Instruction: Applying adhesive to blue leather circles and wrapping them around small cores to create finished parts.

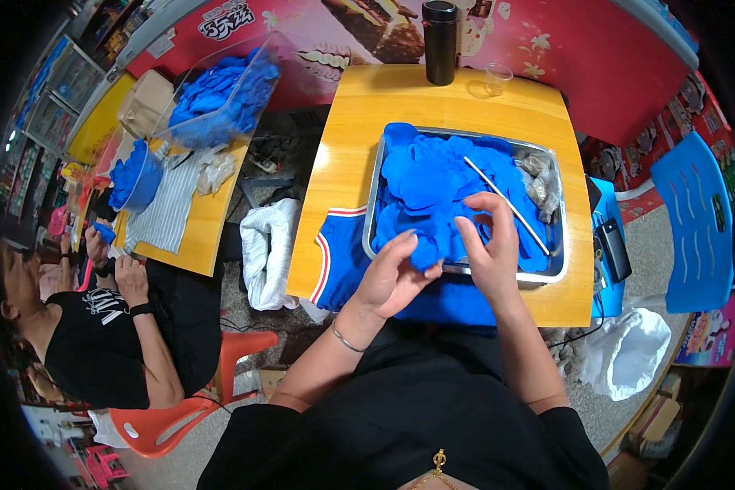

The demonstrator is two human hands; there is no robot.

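My left hand (390, 276) grips a small blue piece of thin, fabric-like material (427, 251) over the near edge of a metal tray (559, 265). Just to its right, my right hand (492, 249) is raised with thumb and fingers curved and apart; nothing shows between them. A loose heap of flat, rounded blue pieces (412, 175) fills most of the tray. Across its right side lies a thin white stick (506, 206). A clear plastic bag with greyish contents (539, 180) rests in the tray's right end.
A black flask (440, 45) and clear cup (498, 75) stand at the table's (343, 122) back. Blue garment with striped trim (340, 253) lies left of the tray. At the left table, a person (98, 327) handles blue material near a bin (220, 94). Blue chair (694, 229) stands right.
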